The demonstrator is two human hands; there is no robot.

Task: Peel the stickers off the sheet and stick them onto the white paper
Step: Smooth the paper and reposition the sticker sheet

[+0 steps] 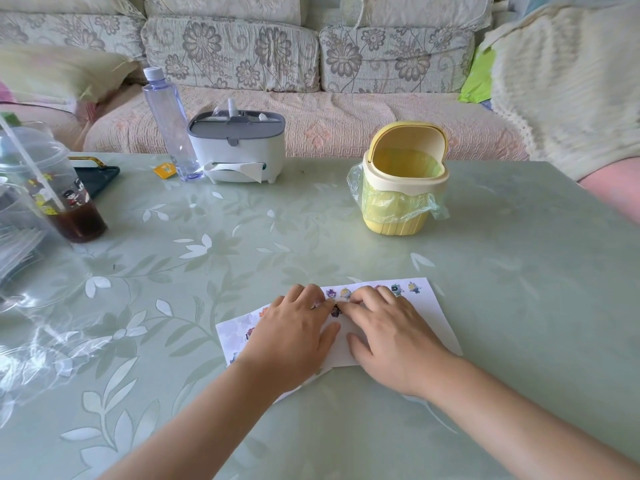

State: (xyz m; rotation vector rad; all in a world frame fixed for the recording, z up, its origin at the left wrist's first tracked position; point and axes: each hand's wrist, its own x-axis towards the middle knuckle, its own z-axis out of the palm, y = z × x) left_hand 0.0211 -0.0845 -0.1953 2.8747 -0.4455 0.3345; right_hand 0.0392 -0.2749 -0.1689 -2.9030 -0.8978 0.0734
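Head view, left hand [294, 336], right hand [391, 341] — sticker [335, 310] half-hidden

The white paper [429, 317] lies flat and slightly askew on the surface [311, 237]. A row of small cartoon stickers [397, 289] runs along its far edge. The sticker sheet [228, 336] lies flat just to its left, mostly covered by the left hand [294, 336], showing pale emptied shapes and a few coloured figures. A dark purple sticker [336, 311] sits where the fingertips of that hand and the right hand [391, 337] meet.
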